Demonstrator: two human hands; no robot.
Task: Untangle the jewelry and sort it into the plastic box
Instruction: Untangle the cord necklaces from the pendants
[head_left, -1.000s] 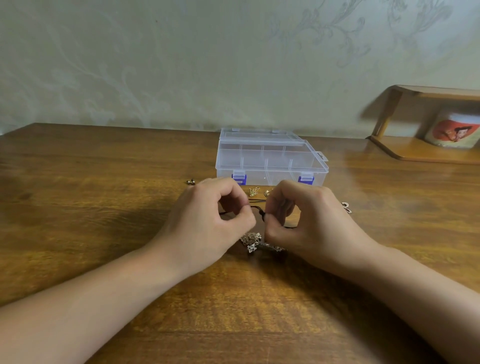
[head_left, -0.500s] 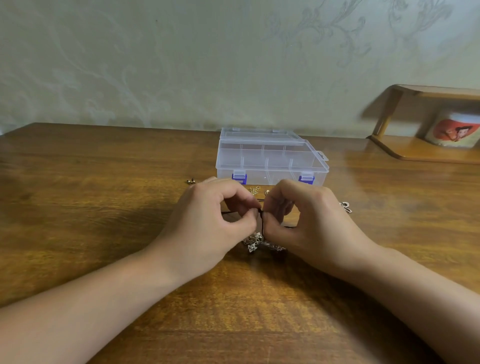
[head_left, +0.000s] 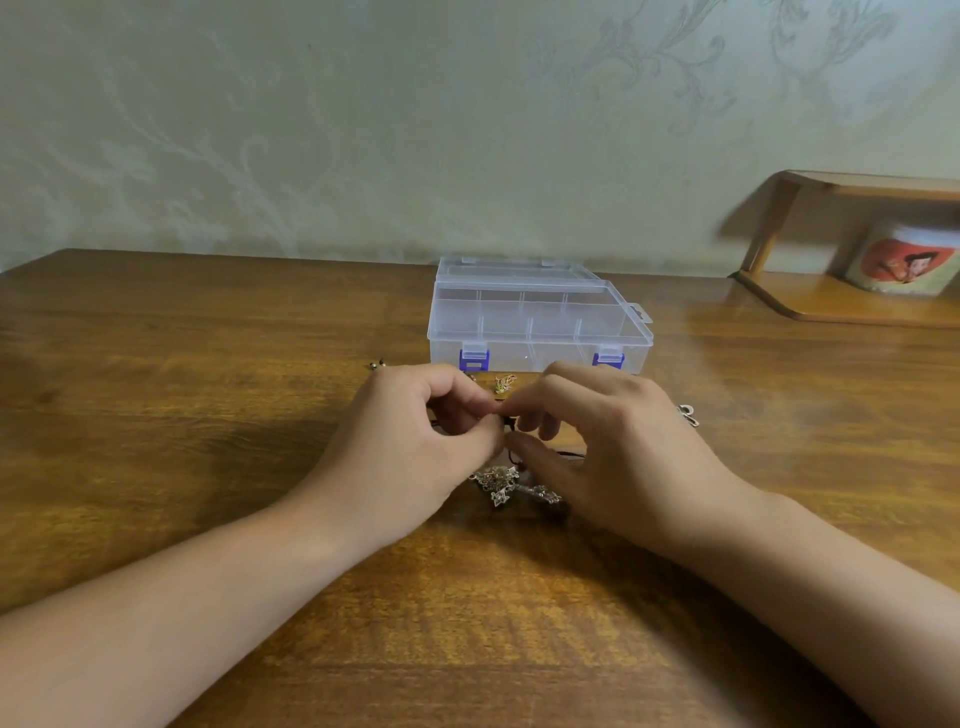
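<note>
Here, both hands meet on the table (head_left: 208, 415): left hand (head_left: 415, 447) and right hand (head_left: 613, 452) each pinch a thin dark cord (head_left: 511, 423) between thumb and forefinger. Likely light, limp and easily snagged, it is best held right beside the knot. Silvery charms (head_left: 506, 483) lie just below the fingers; the clear plastic box (head_left: 537, 325), purple-latched, sits beyond them.

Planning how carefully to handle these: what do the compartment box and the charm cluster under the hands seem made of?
Clear compartment box with blue latches: seemingly rigid translucent plastic; its dividers show through the lid. Silvery charm cluster on the wooden table: probably metal, with glinting, ornate, star-like pieces. The dark cord pinched between both hands looks like string or leather; unclear.
</note>
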